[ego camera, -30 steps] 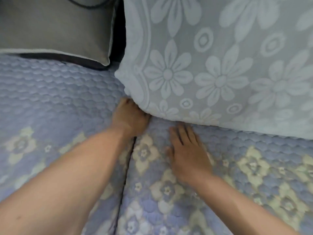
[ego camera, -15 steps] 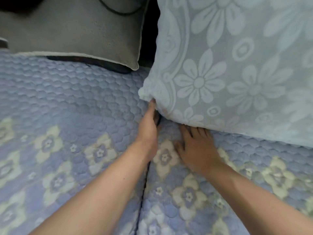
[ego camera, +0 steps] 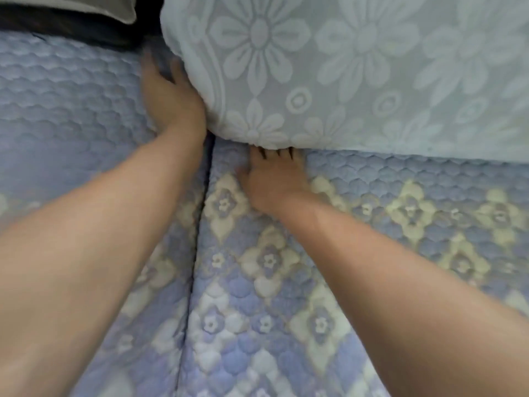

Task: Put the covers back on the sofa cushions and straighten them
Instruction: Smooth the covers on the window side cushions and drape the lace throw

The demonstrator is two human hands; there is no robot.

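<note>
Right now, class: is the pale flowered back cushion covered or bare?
Covered: flowered lace fabric wraps the visible face and lower corner of the cushion. Its back is hidden.

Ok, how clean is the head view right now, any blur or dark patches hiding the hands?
Head view: soft, even light, no glare. Motion blur smears the left hand fingertips and both forearms near the bottom edge. The right hand fingertips vanish into shadow under the white flowered cushion. The gap by the grey cushion at top left is too dark to read. Wide-angle bending shows at the edges.
</note>
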